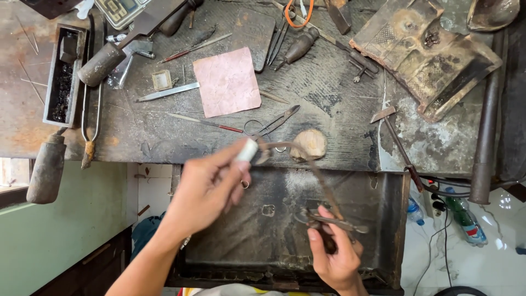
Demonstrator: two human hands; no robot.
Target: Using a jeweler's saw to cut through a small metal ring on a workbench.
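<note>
The person's left hand (pixel 211 186) pinches a small white cylindrical piece (pixel 247 149) between thumb and fingers, lifted above the open dark metal drawer (pixel 392 219) under the bench edge. The right hand (pixel 334 257) is clenched around the dark handle of a rusty hinged metal tool (pixel 329 219), from which a thin curved brown rod (pixel 318 170) arcs up toward the white piece; blur hides whether the two touch. Judging from this, the work looks mid-way: both pieces are in hand and brought together, yet nothing finished lies in the drawer.

As for packages and labels, a flat pink square sheet (pixel 227 82) lies unmarked at the middle of the scarred grey workbench (pixel 329 93). A small cream square tag-like piece (pixel 162 80) sits just left of it. Two clear plastic bottles (pixel 466 222) with coloured labels lie on the white floor at the right, below the bench. A grey weighing scale (pixel 121 10) is cut off at the top edge.
</note>
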